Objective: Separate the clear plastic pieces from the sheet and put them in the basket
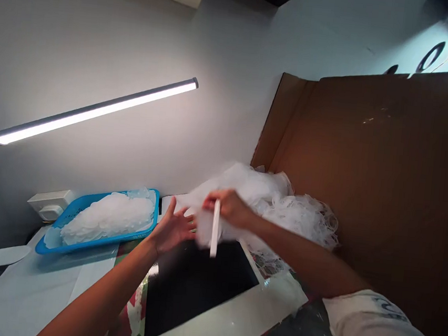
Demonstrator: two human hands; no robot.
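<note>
My right hand (230, 206) is closed around a slim, flat white stick (215, 233) that points down over a black panel (205, 285). Beside the stick, a thin translucent white piece (204, 229) hangs below the fingers, blurred by motion; whether the right hand also pinches it, I cannot tell. My left hand (174, 229) is open, fingers spread towards that piece, and whether they touch it is unclear. Behind both hands lies a heap of sheer white material (246, 183), with stringy, net-like scraps (306, 218) at its right.
A blue basket (96, 243) piled with thin white pieces (112, 215) stands at the left. A large cardboard sheet (376, 151) rises on the right. A lit tube lamp (95, 110) reaches across above the basket. A pale strip (229, 316) borders the black panel's front.
</note>
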